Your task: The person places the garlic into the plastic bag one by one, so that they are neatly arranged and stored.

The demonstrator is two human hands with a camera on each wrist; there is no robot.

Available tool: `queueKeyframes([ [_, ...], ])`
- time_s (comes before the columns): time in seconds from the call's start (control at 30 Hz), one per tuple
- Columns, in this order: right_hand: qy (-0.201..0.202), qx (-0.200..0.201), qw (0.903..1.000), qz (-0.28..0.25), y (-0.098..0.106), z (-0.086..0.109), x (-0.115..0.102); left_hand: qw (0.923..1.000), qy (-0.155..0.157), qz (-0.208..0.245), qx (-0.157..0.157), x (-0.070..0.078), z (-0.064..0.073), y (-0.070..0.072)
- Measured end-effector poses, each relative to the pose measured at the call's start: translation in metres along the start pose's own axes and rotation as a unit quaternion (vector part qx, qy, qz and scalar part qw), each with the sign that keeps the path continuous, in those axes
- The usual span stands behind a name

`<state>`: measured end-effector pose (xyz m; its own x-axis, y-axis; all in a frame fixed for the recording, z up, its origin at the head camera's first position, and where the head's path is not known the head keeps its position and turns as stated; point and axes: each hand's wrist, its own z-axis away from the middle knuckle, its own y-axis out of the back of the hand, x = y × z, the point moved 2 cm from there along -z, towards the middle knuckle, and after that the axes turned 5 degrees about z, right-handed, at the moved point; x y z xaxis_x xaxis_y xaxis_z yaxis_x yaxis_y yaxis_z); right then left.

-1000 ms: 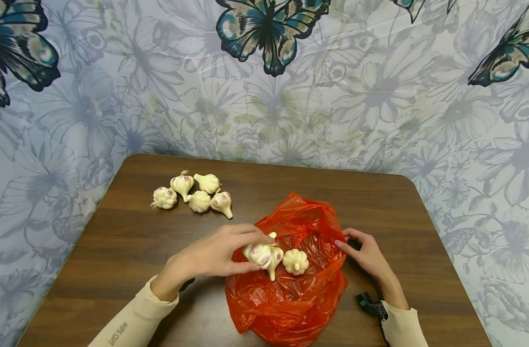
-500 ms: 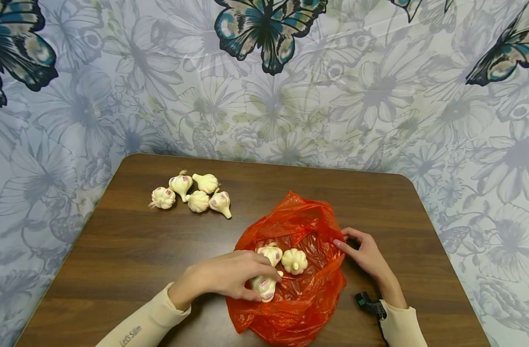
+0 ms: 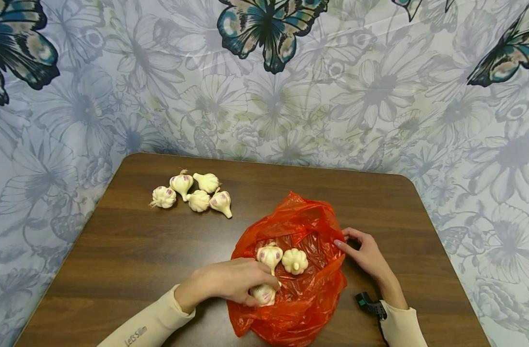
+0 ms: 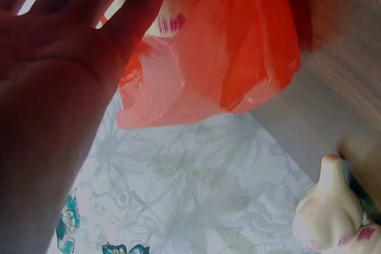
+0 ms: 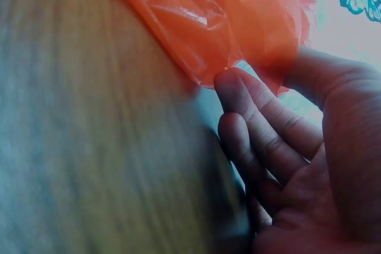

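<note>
A red plastic bag (image 3: 290, 315) lies spread open on the brown table. My left hand (image 3: 236, 281) reaches over its left side, fingers and thumb curled round a garlic bulb (image 3: 264, 294) low inside it. The left wrist view catches part of a purple-streaked garlic bulb (image 4: 169, 23) behind the fingers. Two more bulbs sit in the bag: one upright with purple marks (image 3: 269, 255), and a ribbed one (image 3: 294, 261) to its right. On the bag's right edge, my right hand (image 3: 370, 260) pinches the plastic between thumb and fingers; the right wrist view shows the film (image 5: 208, 22) at the fingertips.
Several garlic bulbs (image 3: 199, 201) form a loose group at the table's back left. A small black device (image 3: 370, 306) is strapped to the right wrist. Behind the table (image 3: 129, 250) hangs a floral cloth (image 3: 264, 111) with butterflies.
My left hand has moved down and toward me with its garlic bulb, from beside the purple-marked one to the near-left part of the bag. My right hand stays at the bag's edge.
</note>
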<state>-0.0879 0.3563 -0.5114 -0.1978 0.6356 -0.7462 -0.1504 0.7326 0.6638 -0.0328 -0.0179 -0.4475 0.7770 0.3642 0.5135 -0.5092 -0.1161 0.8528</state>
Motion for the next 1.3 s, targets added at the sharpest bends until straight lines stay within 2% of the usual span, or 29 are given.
queueKeyframes([
  [0.23,0.004,0.000,1.0000,-0.003,0.000,0.000,0.000,0.9999,0.011,-0.002,-0.005,0.002,0.001,0.000],
  [0.37,0.002,-0.001,1.0000,-0.002,0.000,0.000,-0.001,0.9999,0.010,-0.001,0.011,0.002,0.002,0.004],
  [0.57,-0.003,-0.001,1.0000,0.002,0.001,0.000,-0.002,0.9994,-0.008,-0.002,0.035,0.003,0.004,0.010],
  [0.73,-0.002,-0.001,1.0000,0.003,0.001,0.000,-0.002,0.9982,-0.023,0.029,0.046,0.001,0.007,0.017],
  [1.0,-0.002,-0.002,1.0000,0.007,0.000,0.000,0.000,0.9932,-0.002,0.082,0.082,-0.010,0.021,0.035],
  [1.3,-0.003,0.000,1.0000,0.008,0.000,0.000,0.001,0.9885,-0.004,0.088,0.123,-0.015,0.032,0.050],
])
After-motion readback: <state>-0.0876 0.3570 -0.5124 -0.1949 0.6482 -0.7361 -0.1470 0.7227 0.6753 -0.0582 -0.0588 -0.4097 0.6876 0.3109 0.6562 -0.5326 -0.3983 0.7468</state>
